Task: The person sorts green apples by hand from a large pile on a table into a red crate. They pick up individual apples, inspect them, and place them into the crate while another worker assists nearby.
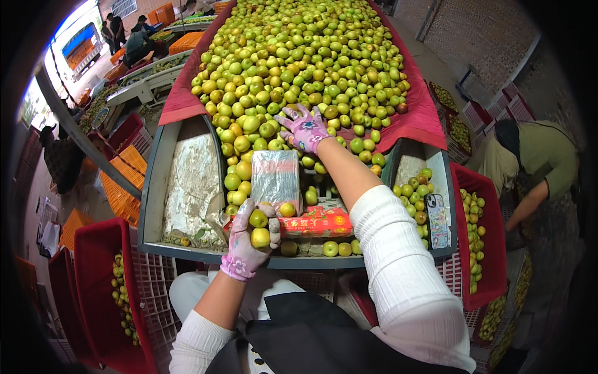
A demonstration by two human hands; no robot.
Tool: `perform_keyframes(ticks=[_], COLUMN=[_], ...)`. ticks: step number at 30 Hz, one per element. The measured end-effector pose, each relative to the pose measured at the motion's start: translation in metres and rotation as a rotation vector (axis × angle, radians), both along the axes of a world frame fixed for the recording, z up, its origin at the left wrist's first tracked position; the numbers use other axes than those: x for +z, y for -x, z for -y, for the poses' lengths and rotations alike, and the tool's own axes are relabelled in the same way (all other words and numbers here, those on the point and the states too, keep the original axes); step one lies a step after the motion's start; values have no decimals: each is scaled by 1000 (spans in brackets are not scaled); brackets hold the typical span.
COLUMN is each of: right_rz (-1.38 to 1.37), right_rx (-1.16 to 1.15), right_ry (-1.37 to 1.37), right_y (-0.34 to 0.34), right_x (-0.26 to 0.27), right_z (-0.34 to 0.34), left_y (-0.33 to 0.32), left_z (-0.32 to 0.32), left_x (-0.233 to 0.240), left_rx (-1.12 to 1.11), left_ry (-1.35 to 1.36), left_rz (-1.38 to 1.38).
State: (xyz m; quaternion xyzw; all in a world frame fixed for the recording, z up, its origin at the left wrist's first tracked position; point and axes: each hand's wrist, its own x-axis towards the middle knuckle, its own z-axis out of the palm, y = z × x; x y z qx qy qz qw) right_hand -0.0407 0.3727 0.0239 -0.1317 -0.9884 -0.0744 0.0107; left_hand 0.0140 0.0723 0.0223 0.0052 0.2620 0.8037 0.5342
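My left hand (252, 236), in a pink floral work glove, is palm up near the tray's front edge and holds two yellow-green fruits (260, 237), which look like jujubes or small apples. My right hand (304, 128), gloved alike, lies fingers spread on the large heap of green fruit (303, 51); whether it grips any is hidden. Between the hands is a plastic-wrapped stack (275, 175) with one fruit at its lower edge. A red printed plastic package (317, 225) lies just right of my left hand.
Red cloth (187, 100) lines the heap's sides. A metal-edged sorting tray (187, 187) has side compartments; the right one holds fruit and a phone (437, 222). Red-lined crates (103, 290) flank it. A co-worker (537, 154) bends at the right; other people are at the far left.
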Motion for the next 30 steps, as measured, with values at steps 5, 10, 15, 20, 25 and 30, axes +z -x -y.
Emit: perform_keyframes(ticks=[5, 10, 15, 20, 25, 30], right_rz=[-98, -92, 57, -253, -124, 12], right_rx=[-148, -235, -79, -411, -630, -747], right_ry=[-26, -33, 15, -174, -216, 0], right_y=[-36, -90, -114, -105, -134, -119], right_x=[-3, 0, 5, 36, 29, 32], right_z=[-47, -68, -53, -126, -198, -190], left_y=[-1, 0, 1, 1, 2, 1], left_z=[-3, -3, -2, -3, -2, -3], left_x=[3, -2, 0, 0, -4, 2], left_rx=[52, 22, 18, 47, 6, 60], left_ry=[68, 22, 35, 58, 34, 88], left_rz=[71, 30, 15, 5, 20, 25])
